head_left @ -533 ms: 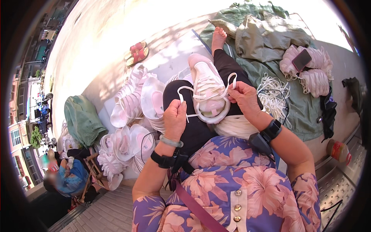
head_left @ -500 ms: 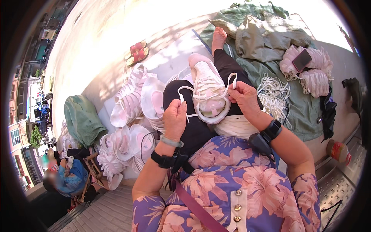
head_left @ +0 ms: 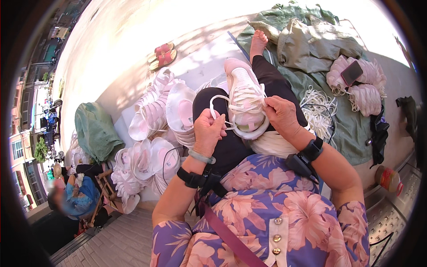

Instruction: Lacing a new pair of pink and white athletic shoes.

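Sunny pale ground (head_left: 120, 53) fills the upper left, and mid-frame the left hand (head_left: 209, 131) and right hand (head_left: 282, 115) pinch a thin white lace (head_left: 211, 103) on a pink-and-white shoe (head_left: 244, 97).

No text, number or sign legible; bottle (head_left: 388, 179) at the right, lying on its side, carries a wrap-around label (head_left: 386, 178) in red and yellow, its printing too small and blurred to make out; one white-and-pink shoe (head_left: 177, 100) in the pile at the left shows a small patch (head_left: 190, 119) on its inside, dark marks on a pale ground, too small to tell whether they are letters or figures; building fronts (head_left: 21, 153) at the far left are small and bent by the lens, any lettering there indistinct.
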{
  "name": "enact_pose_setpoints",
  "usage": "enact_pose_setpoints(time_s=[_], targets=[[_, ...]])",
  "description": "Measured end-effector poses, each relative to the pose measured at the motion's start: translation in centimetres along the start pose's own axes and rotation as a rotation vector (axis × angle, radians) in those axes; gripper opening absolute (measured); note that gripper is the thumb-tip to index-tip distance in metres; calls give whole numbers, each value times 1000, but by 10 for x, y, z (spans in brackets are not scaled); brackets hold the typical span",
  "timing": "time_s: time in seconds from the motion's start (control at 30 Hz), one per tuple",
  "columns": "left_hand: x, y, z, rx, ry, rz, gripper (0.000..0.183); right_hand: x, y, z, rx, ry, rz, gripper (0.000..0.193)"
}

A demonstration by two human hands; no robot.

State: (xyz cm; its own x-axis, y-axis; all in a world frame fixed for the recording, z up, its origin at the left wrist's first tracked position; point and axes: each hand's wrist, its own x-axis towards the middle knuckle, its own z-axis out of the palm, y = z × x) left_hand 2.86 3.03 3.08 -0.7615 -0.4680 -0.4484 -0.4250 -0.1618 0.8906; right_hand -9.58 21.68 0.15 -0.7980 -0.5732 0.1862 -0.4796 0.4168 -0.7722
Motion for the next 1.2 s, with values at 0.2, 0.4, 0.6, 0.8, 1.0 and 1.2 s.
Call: enact_pose_setpoints(time_s=[0.2, 0.4, 0.6, 0.8, 1.0, 1.2], targets=[[11, -3, 3, -47, 1, 15, 9, 2, -7, -23, -156, -162, 277, 28], [22, -9, 11, 17, 63, 80, 9, -4, -28, -5, 35, -445, 214, 22], [25, -11, 14, 30, 91, 103, 10, 7, -49, 27, 464, -599, 593, 14], [28, -14, 12, 49, 106, 129, 10, 8, -52, 44, 498, -480, 678, 14], [26, -11, 12, 52, 109, 117, 10, 7, -49, 48, 571, -434, 688, 16], [36, -28, 11, 147, 140, 197, 9, 6, -47, 51, 615, -434, 672, 15]])
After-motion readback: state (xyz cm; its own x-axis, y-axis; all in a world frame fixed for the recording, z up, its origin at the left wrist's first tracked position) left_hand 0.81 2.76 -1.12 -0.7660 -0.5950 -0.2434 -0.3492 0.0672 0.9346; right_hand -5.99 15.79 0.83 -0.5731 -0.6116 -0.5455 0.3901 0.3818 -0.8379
